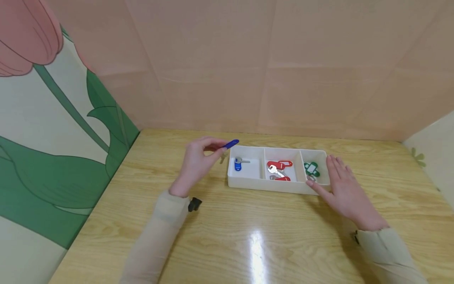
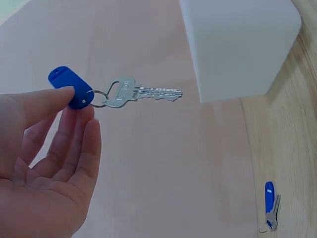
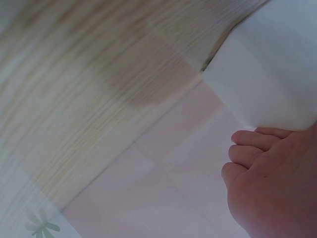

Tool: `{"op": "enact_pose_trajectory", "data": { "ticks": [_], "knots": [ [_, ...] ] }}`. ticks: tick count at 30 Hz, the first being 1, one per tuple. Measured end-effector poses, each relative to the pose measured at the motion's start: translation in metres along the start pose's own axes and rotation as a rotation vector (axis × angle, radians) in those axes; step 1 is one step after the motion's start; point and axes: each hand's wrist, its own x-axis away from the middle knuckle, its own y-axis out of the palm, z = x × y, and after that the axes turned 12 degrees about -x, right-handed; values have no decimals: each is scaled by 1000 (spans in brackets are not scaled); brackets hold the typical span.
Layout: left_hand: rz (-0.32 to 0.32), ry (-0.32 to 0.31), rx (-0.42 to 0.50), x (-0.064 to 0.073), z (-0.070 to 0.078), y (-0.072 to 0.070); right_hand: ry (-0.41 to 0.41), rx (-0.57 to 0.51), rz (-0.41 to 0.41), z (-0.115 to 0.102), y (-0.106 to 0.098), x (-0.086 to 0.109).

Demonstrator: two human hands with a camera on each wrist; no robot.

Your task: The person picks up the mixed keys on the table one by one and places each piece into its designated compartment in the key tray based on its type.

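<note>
My left hand [image 1: 198,159] pinches a blue key tag [image 2: 67,82] between thumb and fingers, just off the box's left end. From its ring hangs a silver key [image 2: 143,93], pointing toward the box in the left wrist view. The white three-compartment box [image 1: 283,187] lies on the table. Against its right end rests my right hand [image 1: 349,193] with straight fingers, the thumb at the front rim. A blue-tagged key [image 1: 238,163] lies in the left compartment, red-tagged keys [image 1: 280,165] in the middle one, and green tags [image 1: 312,169] in the right one.
Another blue-tagged key [image 2: 270,206] lies on the wooden table [image 1: 213,236] in the left wrist view. A pinkish cloth wall [image 1: 213,79] stands behind the table. A flower-patterned panel [image 1: 71,138] borders its left side, and a pale panel [image 1: 436,157] its right.
</note>
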Motion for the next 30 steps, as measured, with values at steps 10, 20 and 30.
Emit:
{"op": "enact_pose_trajectory", "data": {
  "ticks": [10,20,30],
  "knots": [
    [-8,53,48,0,10,11,1,-2,-1,0,0,1],
    [-21,77,71,-3,17,19,8,-5,-5,0,0,1],
    [-96,59,53,-6,20,26,4,-19,3,0,1,2]
  ]
}}
